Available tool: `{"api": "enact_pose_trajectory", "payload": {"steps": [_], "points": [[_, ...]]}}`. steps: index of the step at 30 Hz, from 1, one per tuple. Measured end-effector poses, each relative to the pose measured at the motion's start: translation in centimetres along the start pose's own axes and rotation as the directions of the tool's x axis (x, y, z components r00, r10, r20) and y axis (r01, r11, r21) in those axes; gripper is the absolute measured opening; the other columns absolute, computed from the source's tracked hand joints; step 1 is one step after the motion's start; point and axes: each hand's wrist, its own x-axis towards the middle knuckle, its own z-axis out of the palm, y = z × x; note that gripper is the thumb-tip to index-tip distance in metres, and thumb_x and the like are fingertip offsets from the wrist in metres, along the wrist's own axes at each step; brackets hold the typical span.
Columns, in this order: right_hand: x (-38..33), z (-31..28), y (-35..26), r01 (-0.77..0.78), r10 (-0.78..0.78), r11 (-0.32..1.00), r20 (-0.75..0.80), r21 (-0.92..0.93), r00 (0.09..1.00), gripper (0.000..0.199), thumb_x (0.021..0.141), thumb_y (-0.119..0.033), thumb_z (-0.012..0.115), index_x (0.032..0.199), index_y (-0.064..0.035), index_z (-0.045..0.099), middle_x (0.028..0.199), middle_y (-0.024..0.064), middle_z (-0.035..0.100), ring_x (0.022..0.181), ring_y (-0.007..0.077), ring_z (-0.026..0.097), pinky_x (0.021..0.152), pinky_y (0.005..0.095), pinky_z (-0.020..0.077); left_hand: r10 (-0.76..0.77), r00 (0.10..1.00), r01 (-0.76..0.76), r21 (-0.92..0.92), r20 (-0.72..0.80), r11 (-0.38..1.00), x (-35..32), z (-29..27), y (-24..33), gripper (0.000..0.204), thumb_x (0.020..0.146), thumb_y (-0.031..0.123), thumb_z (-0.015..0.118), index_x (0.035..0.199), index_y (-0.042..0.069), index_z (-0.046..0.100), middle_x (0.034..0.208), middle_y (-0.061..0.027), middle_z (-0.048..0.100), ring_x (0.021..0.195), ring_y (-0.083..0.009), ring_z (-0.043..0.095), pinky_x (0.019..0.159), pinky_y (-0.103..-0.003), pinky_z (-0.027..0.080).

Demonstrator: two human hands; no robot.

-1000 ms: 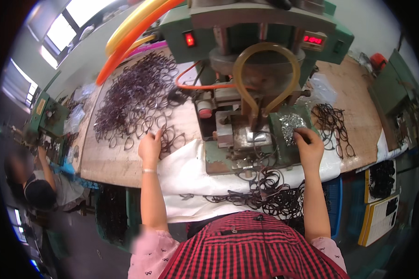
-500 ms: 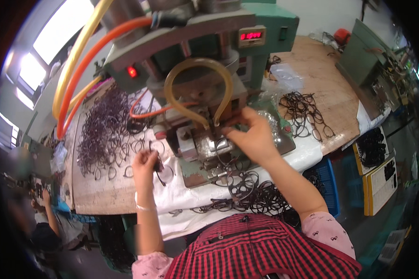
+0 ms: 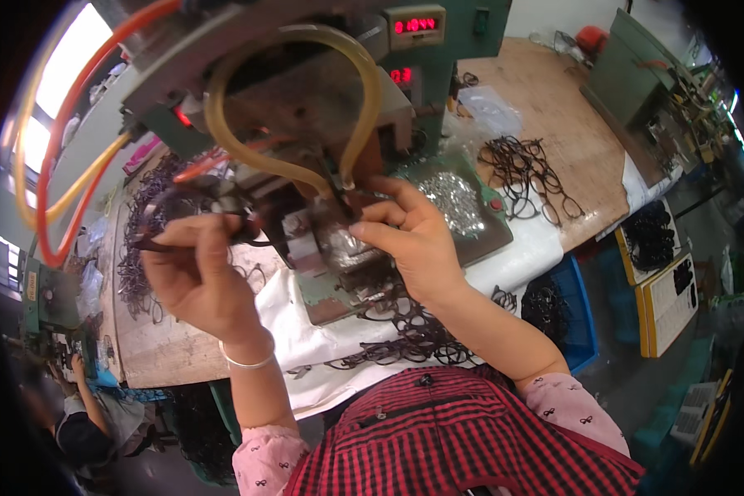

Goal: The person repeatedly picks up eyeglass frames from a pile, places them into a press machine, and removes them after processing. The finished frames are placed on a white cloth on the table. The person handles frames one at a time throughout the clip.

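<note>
1. A dark spectacle frame [image 3: 192, 217] sits raised before the green machine [image 3: 322, 124], pinched in the left hand [image 3: 194, 277].
2. The right hand [image 3: 409, 236] has its fingertips pressed together at the machine's metal fixture [image 3: 339, 248]; what they grip is hidden.
3. More frames [image 3: 529, 178] lie on the wooden table [image 3: 570, 116].
4. A yellowish hose [image 3: 306, 99] loops overhead.

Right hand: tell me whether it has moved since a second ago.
Yes. The right hand has left the tray of small silvery parts and gone leftward to the metal fixture under the machine head.
</note>
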Motion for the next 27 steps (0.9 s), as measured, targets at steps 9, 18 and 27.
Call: {"api": "enact_pose_trajectory", "payload": {"steps": [9, 18, 27], "points": [[-0.5, -11.3, 0.4, -0.019, -0.435, -0.203, 0.072, -0.979, 0.898, 0.021, 0.073, -0.011, 0.074, 0.093, -0.0034, 0.071, 0.124, 0.0218, 0.061, 0.127, 0.0399, 0.049, 0.1, 0.0478, 0.0444, 0.323, 0.63, -0.568, 0.135, 0.707, 0.812, -4.9, 0.0, 1.1, 0.03, 0.068, 0.011, 0.085, 0.083, 0.009, 0.059, 0.093, -0.012, 0.073, 0.065, -0.0188, 0.066, 0.054, -0.026, 0.05], [2.0, -13.4, 0.8, 0.004, -0.424, 0.138, -0.055, -0.99, 0.904, 0.009, 0.079, -0.008, 0.07, 0.083, -0.0009, 0.066, 0.083, 0.0137, 0.068, 0.078, 0.0283, 0.065, 0.074, 0.0362, 0.051, 0.483, 0.496, -0.738, 0.057, 0.721, 0.672, -5.2, 2.3, -0.7, 0.027, 0.072, 0.009, 0.082, 0.075, 0.012, 0.055, 0.087, -0.0015, 0.069, 0.064, -0.0117, 0.061, 0.052, -0.025, 0.051], [3.1, -15.5, 2.6, 0.045, -0.316, 0.331, -0.066, -0.942, 0.946, 0.01, 0.082, -0.005, 0.065, 0.09, 0.0005, 0.065, 0.084, 0.0118, 0.068, 0.079, 0.0208, 0.063, 0.076, 0.0344, 0.0503, 0.344, 0.7, -0.529, 0.131, 0.626, 0.839, -8.9, -0.9, 0.4, 0.014, 0.079, 0.006, 0.066, 0.093, 0.006, 0.067, 0.105, -0.0095, 0.07, 0.074, -0.019, 0.064, 0.092, -0.043, 0.056]]}}
